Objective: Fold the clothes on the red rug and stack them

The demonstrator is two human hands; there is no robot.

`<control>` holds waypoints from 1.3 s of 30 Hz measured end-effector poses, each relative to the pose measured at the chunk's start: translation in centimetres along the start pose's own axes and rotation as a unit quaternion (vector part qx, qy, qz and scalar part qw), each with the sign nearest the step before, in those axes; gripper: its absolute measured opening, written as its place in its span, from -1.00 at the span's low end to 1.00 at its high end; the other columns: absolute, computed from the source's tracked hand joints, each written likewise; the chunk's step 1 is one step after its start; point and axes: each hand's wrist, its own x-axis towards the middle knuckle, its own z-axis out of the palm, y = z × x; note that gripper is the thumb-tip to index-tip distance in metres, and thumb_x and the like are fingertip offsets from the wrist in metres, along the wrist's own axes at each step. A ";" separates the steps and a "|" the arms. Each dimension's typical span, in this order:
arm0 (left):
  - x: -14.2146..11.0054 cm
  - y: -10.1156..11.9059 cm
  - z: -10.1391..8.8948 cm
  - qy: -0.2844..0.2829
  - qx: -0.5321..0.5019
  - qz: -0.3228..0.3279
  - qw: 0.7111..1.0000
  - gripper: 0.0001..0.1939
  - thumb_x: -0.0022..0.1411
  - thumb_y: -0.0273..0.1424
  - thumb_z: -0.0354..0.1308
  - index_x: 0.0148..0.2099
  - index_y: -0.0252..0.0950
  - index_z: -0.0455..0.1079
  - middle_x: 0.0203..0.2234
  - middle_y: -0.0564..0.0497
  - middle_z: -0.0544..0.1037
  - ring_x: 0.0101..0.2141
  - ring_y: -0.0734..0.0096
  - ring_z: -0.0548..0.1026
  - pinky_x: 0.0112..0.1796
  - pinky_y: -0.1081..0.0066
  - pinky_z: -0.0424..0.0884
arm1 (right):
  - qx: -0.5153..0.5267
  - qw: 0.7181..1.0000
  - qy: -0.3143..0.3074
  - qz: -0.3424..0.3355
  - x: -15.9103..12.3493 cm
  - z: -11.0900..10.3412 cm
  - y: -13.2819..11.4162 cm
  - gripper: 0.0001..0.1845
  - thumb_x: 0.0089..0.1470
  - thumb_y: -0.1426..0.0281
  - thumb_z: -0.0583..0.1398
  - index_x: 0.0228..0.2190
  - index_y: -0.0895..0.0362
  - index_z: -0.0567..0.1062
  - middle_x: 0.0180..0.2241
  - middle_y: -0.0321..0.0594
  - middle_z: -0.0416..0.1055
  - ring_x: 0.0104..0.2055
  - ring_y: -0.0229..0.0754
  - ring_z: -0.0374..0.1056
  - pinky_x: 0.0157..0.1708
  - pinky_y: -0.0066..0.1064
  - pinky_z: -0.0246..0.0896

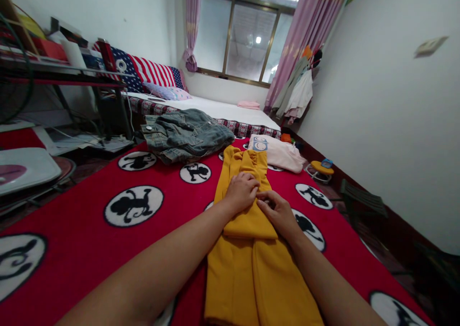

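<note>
A mustard-yellow garment (237, 268) with a gathered upper end lies lengthwise on the red blanket, a folded part layered over its middle. My left hand (243, 191) rests on that folded part, its fingers curled into the cloth. Just to the right, my right hand (278, 212) pinches the garment's right edge between thumb and fingers. The fingertips of both hands nearly meet. Beyond the yellow cloth are a crumpled denim garment (189, 134) on the left and a folded pale pink garment (278, 152) on the right.
The red blanket (82, 240) with round monkey prints spreads beneath everything. Behind it stands a bed (212, 106) with a white top. A cluttered desk (64, 77) and a chair (27, 170) are at left. A yellow stool (322, 168) and a dark folding stool (362, 197) stand along the right wall.
</note>
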 end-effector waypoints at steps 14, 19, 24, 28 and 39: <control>0.0 0.0 0.0 -0.006 0.002 -0.007 1.000 -0.77 0.28 -0.40 0.06 -0.15 -0.20 0.55 -0.12 -0.03 0.53 -0.05 0.22 0.39 -0.05 0.24 0.32 | 0.003 1.000 0.004 -0.004 0.0 -0.1 -0.1 -0.74 0.01 0.24 0.23 -0.28 0.14 0.55 -0.36 -0.17 0.52 -0.37 -0.16 0.38 -0.36 -0.33 0.30; 0.0 0.0 0.0 -0.006 0.001 -0.007 1.000 -0.77 0.27 -0.41 0.07 -0.15 -0.20 0.56 -0.12 -0.03 0.53 -0.05 0.21 0.39 -0.06 0.24 0.32 | 0.002 1.000 -0.002 -0.004 -0.1 -0.1 0.0 -0.74 0.03 0.25 0.22 -0.27 0.15 0.54 -0.33 -0.16 0.52 -0.36 -0.16 0.38 -0.33 -0.32 0.30; 0.0 0.0 0.0 -0.004 0.002 -0.008 1.000 -0.78 0.27 -0.41 0.07 -0.15 -0.20 0.56 -0.11 -0.03 0.53 -0.06 0.23 0.39 -0.05 0.25 0.32 | 0.002 1.000 -0.004 -0.002 -0.1 -0.1 -0.1 -0.75 0.03 0.26 0.22 -0.27 0.14 0.54 -0.33 -0.17 0.52 -0.35 -0.16 0.38 -0.31 -0.32 0.29; 0.0 -0.1 0.1 -0.001 0.001 -0.004 1.000 -0.78 0.27 -0.41 0.08 -0.15 -0.22 0.55 -0.12 -0.03 0.54 -0.06 0.23 0.39 -0.06 0.26 0.32 | 0.002 1.000 -0.005 0.002 -0.1 -0.1 -0.2 -0.74 0.03 0.26 0.22 -0.27 0.15 0.54 -0.33 -0.16 0.52 -0.37 -0.18 0.36 -0.33 -0.33 0.29; 0.0 -0.1 0.1 -0.003 0.005 -0.001 1.000 -0.78 0.28 -0.41 0.08 -0.15 -0.22 0.55 -0.13 -0.02 0.53 -0.06 0.23 0.39 -0.06 0.25 0.32 | 0.001 1.000 -0.008 0.004 0.0 0.0 0.3 -0.73 0.03 0.27 0.20 -0.26 0.16 0.53 -0.31 -0.15 0.51 -0.35 -0.18 0.36 -0.32 -0.34 0.26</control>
